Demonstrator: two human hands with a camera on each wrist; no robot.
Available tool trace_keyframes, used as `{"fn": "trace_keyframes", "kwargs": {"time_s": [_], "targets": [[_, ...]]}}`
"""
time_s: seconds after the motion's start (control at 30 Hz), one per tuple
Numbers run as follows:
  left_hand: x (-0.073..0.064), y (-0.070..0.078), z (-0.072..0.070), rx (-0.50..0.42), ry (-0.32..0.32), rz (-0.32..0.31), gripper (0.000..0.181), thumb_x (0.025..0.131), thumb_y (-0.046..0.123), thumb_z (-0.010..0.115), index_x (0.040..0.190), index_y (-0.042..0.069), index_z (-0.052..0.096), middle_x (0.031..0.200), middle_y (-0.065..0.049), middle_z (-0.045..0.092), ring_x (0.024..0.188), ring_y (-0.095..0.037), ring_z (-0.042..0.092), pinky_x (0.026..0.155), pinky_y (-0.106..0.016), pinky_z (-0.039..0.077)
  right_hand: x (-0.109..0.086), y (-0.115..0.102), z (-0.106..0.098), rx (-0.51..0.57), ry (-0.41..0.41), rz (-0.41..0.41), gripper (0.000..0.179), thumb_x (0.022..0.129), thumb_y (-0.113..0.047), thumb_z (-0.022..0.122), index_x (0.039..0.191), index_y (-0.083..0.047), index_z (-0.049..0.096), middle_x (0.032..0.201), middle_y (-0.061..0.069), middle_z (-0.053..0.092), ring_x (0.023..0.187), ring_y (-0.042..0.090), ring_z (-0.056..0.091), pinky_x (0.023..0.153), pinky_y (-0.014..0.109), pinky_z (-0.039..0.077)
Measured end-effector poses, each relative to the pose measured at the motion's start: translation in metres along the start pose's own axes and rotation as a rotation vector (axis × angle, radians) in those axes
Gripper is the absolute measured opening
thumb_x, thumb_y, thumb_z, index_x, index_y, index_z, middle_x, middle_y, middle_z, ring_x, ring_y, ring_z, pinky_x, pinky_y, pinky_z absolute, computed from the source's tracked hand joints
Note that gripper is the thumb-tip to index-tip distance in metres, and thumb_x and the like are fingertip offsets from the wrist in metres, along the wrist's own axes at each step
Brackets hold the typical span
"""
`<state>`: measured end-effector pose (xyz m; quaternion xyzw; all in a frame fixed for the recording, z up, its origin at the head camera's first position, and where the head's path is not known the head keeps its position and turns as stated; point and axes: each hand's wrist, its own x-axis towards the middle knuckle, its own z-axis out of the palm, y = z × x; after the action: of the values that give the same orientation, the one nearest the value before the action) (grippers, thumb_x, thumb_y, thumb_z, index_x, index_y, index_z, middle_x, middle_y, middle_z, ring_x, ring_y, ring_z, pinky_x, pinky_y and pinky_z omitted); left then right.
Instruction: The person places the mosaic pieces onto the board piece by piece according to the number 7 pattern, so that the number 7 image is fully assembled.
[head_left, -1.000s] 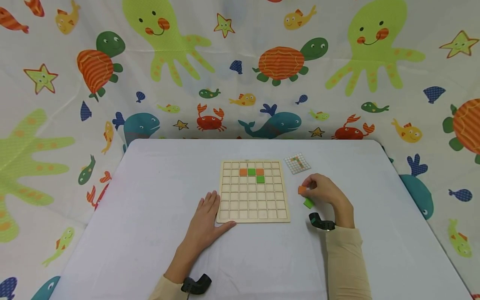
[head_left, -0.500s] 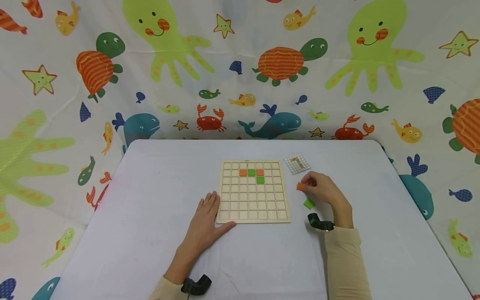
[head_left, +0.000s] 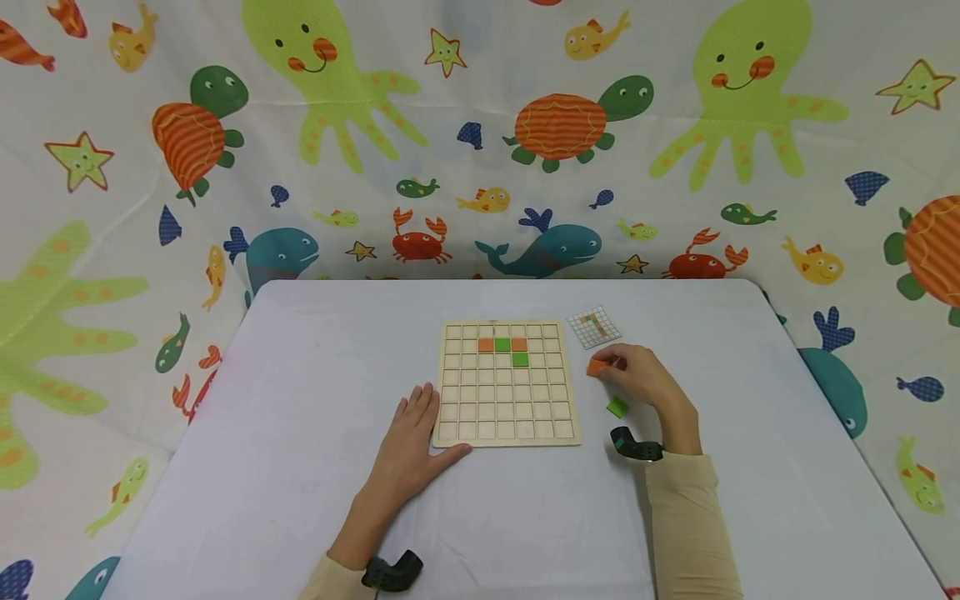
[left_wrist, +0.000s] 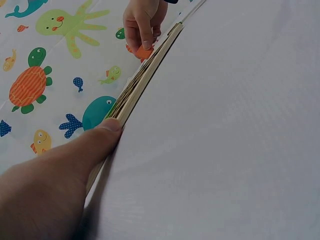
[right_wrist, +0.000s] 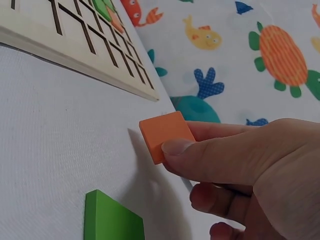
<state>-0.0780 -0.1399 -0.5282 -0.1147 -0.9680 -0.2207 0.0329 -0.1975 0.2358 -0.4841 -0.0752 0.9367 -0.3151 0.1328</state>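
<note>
Jutting from the right hand (head_left: 642, 377), a square orange tile (right_wrist: 159, 129), smooth-faced and crisp-edged, is pinched between thumb and fingertip and held above the table, where a shadow is cast. Just under the hand, toward the wrist, a smooth green tile (head_left: 617, 407) is supported by the white tablecloth (head_left: 300, 375). Ahead of the fingers and slightly to their left, a small card (head_left: 594, 327) is seen, printed with a grid and coloured squares too small to be made out exactly. To that hand's left, a square board (head_left: 506, 442) of pale wood is laid flat, divided by thin strips into square cells; a row of three inset tiles (head_left: 502, 344) is held there, orange, green, orange, with another green one (head_left: 521, 359) directly below the orange nearest the right hand. At the board's opposite side, the left hand (head_left: 410, 446) is placed, fingers straightened and unclenched, the board's near edge being touched by its thumb.
</note>
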Motion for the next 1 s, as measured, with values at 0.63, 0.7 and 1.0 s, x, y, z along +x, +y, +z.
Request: {"fn": "trace_keyframes", "kwargs": {"time_s": [0.63,0.7,1.0], "targets": [[0.0,-0.002,0.002,-0.004,-0.008,-0.001,0.101,0.085,0.061,0.069,0.152,-0.005,0.035,0.163,-0.021,0.03,0.154,-0.035,0.024,0.126,-0.052,0.021,0.004,-0.011,0.009,0.014,0.024,0.02,0.029,0.096,-0.023,0.066,0.119,-0.006,0.066,0.104,0.01,0.065,0.092,0.023,0.055,0.075,0.028,0.048],[0.0,-0.002,0.002,-0.006,-0.009,-0.002,0.101,0.085,0.061,0.069,0.152,-0.005,0.035,0.163,-0.021,0.03,0.154,-0.035,0.023,0.126,-0.052,0.021,0.005,-0.012,0.011,0.018,0.029,0.021,0.029,0.096,-0.023,0.067,0.119,-0.006,0.067,0.104,0.01,0.065,0.092,0.023,0.055,0.075,0.028,0.049],[0.0,-0.002,0.002,-0.008,-0.005,0.003,0.101,0.085,0.061,0.069,0.153,-0.005,0.035,0.163,-0.021,0.029,0.154,-0.035,0.024,0.126,-0.053,0.021,0.009,-0.016,0.016,0.029,0.036,-0.006,0.028,0.094,-0.022,0.069,0.118,-0.007,0.067,0.108,0.011,0.068,0.092,0.023,0.057,0.079,0.031,0.051]]}}
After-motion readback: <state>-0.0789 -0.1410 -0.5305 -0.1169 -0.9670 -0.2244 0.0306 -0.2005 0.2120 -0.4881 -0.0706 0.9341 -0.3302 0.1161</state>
